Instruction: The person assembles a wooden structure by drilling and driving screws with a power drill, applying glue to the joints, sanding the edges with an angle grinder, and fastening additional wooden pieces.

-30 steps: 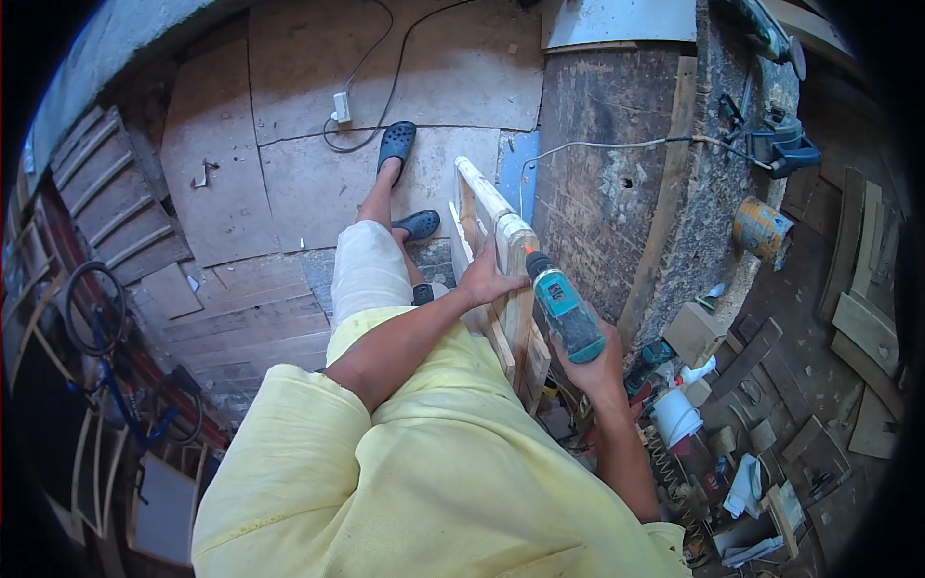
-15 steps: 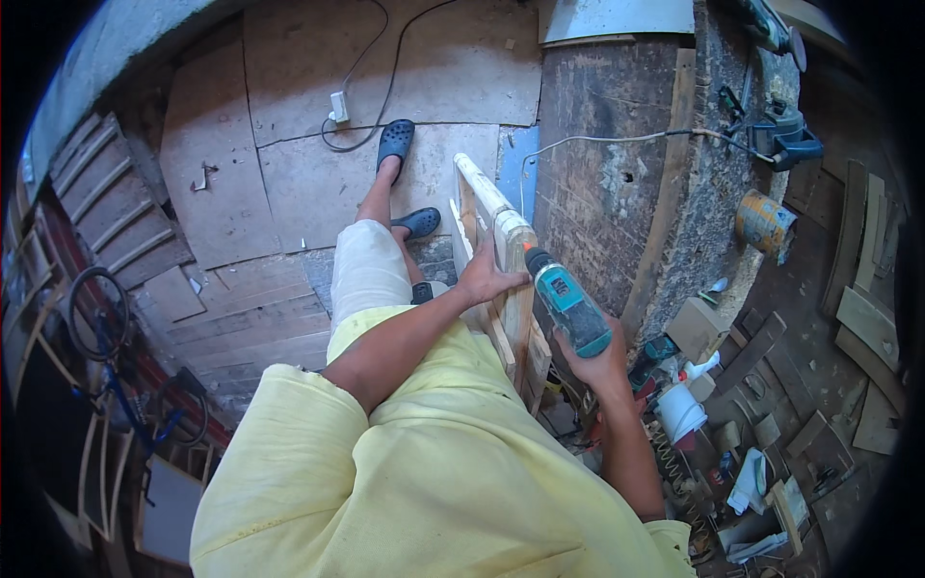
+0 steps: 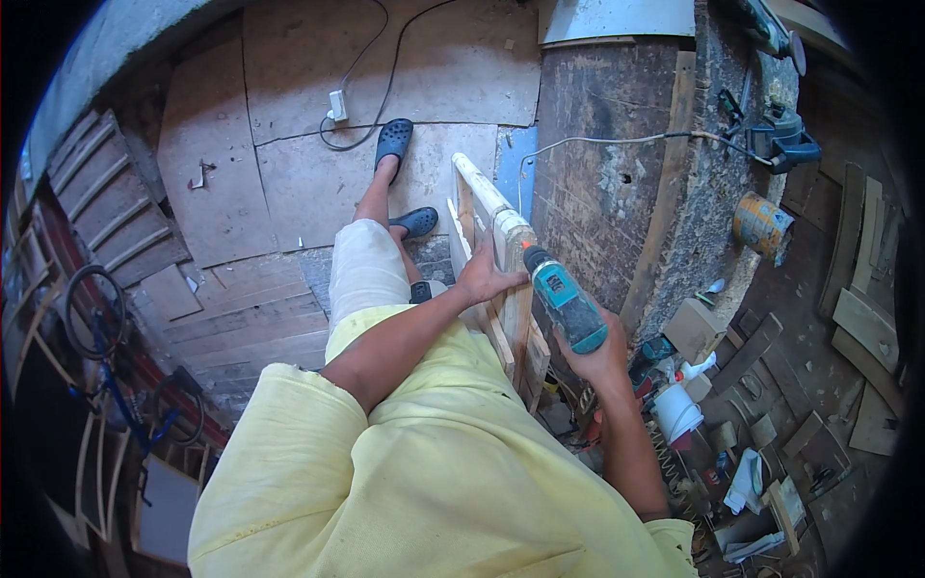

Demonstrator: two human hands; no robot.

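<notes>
My right hand is wrapped round a teal and dark cordless drill. The drill's orange-tipped front end meets the near end of a pale wooden frame's top rail. This frame stands on edge in front of me, a little right of my legs. My left hand grips the frame's side just left of the drill's tip, thumb pointing toward the tool. Part of the frame's lower portion is hidden behind my left hand and shirt. Whether a bit enters the wood is too small to tell.
Right of the frame stands a worn wooden workbench with a cable across it. A rusty tin can and a power tool sit at its far right. Offcuts and a white bucket clutter the lower right. A white plug lies on the floor boards.
</notes>
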